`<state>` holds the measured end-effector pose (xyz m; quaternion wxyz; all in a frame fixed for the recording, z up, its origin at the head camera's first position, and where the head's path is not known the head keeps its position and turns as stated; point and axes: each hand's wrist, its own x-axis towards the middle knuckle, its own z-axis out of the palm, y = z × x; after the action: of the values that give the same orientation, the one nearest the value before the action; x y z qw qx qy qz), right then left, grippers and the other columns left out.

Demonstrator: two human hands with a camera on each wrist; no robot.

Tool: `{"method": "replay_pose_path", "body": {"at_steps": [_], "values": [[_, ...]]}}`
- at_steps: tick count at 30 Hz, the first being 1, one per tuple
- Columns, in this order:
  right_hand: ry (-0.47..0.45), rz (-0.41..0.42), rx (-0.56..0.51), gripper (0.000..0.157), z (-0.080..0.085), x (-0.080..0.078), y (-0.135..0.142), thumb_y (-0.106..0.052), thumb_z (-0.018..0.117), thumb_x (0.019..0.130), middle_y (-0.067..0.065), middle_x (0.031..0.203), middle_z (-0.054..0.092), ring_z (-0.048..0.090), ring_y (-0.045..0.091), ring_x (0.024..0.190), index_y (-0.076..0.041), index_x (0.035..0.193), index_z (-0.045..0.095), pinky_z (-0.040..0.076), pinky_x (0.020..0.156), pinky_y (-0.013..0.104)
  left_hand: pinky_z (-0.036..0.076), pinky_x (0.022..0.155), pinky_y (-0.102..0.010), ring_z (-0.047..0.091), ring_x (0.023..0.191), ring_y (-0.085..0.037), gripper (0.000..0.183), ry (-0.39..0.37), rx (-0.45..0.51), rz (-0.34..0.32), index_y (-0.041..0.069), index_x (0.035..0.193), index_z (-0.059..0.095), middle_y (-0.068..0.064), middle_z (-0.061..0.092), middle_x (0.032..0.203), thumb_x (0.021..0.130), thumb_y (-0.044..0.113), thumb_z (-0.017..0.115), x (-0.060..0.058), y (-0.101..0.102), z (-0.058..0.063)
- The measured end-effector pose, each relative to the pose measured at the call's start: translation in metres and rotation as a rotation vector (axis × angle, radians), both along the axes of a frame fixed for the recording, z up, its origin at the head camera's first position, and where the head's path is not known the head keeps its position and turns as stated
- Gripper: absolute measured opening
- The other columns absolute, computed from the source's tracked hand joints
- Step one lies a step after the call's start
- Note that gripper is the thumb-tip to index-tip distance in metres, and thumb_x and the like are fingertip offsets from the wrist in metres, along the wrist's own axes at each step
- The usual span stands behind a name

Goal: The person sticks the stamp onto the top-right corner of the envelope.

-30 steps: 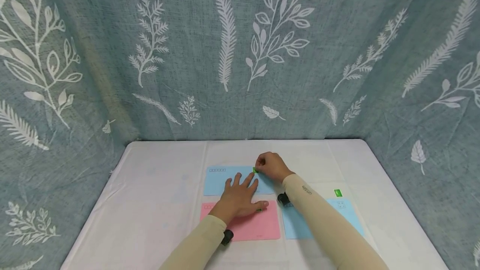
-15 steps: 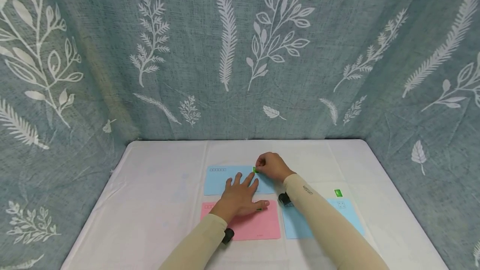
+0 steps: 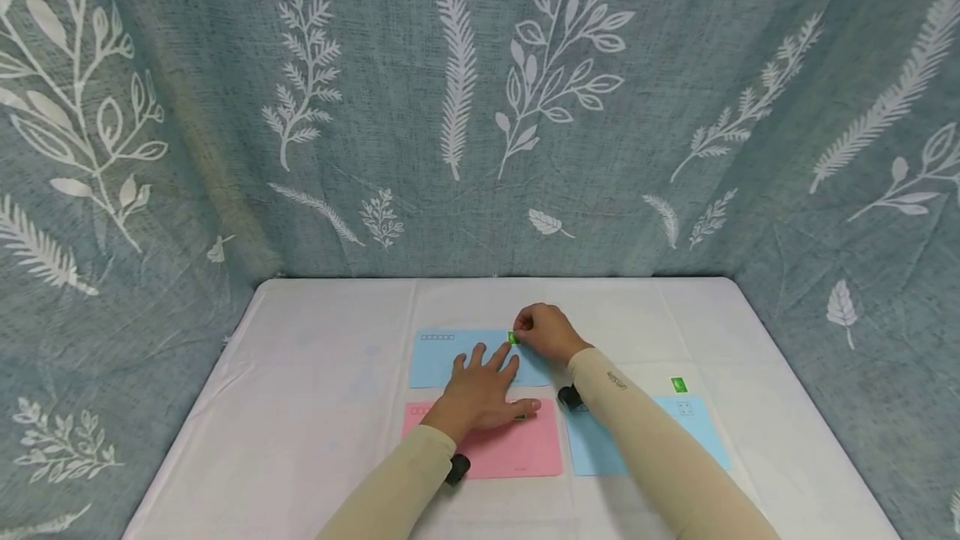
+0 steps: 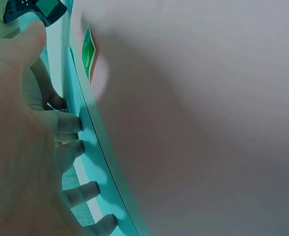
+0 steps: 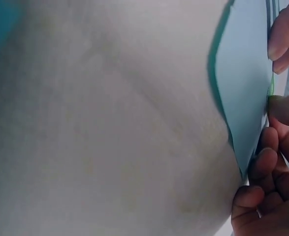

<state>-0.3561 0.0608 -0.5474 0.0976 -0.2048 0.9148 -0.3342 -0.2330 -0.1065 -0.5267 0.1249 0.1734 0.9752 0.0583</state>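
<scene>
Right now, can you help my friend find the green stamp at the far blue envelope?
On the white table, find the blue envelope farthest away, beyond the pink envelope. Near its far edge, toward the right, is a small green stamp. Unlike the other green stamps, this one touches the right hand.

the left hand [image 3: 480, 394], fingers spread, lies over the near pink envelope [image 3: 517, 458] and the far blue envelope [image 3: 438, 365]; at the latter's far right corner the right hand [image 3: 549, 333] pinches a green stamp [image 3: 513, 337]; the right sleeve [image 3: 652, 432] crosses the right blue envelope [image 3: 705, 440], and another stamp [image 3: 678, 385] lies just beyond its far edge
</scene>
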Motion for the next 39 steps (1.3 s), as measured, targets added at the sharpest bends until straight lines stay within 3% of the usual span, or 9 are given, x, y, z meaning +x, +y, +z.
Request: {"method": "replay_pose_path", "body": {"at_steps": [26,39], "values": [[0.005,-0.01,0.007,0.009,0.0016,0.0004,-0.0006,-0.01,0.075,0.103,-0.002,0.085,0.068,0.062,0.015,0.078,-0.01,0.094,0.076,0.055,0.079,0.038,0.029,0.122,-0.065,0.028,0.159,-0.04,0.094,-0.02,0.009,0.012,0.019,0.168,0.044,-0.002,0.031,0.177,0.099,0.082,0.049,-0.0028,0.0023,-0.0001],[0.023,-0.006,-0.013,0.009,-0.0004,0.0028,-0.0007,-0.01,0.077,0.102,-0.001,0.083,0.066,0.06,0.015,0.076,-0.01,0.093,0.075,0.053,0.075,0.036,0.029,0.121,-0.066,0.028,0.159,-0.04,0.094,-0.02,-0.006,0.009,0.019,0.169,0.043,-0.003,0.03,0.177,0.1,0.083,0.045,-0.0018,0.0017,0.0015]]}}
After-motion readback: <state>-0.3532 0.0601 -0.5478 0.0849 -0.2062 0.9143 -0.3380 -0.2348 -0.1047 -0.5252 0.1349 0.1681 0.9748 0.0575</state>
